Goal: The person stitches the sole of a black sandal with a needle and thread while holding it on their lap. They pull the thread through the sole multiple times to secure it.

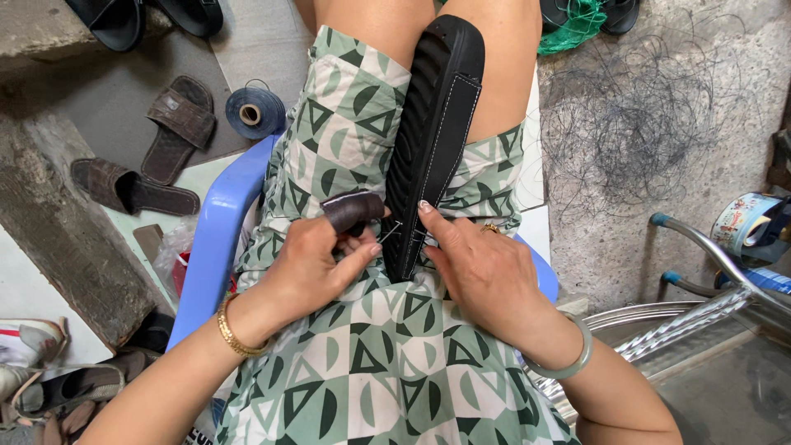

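A black shoe sole with a stitched leather strap stands clamped between my knees, its lower end on my lap. My left hand wears a dark brown leather finger guard and pinches a thin needle against the sole's left edge. My right hand presses its fingers on the sole's lower right side, the index fingertip near the needle. I wear a green patterned dress, a gold bracelet on the left wrist and a jade bangle on the right.
I sit on a blue plastic chair. A spool of blue thread and brown sandals lie on the floor to the left. Tangled black thread covers the concrete at right, near a metal frame and a tin can.
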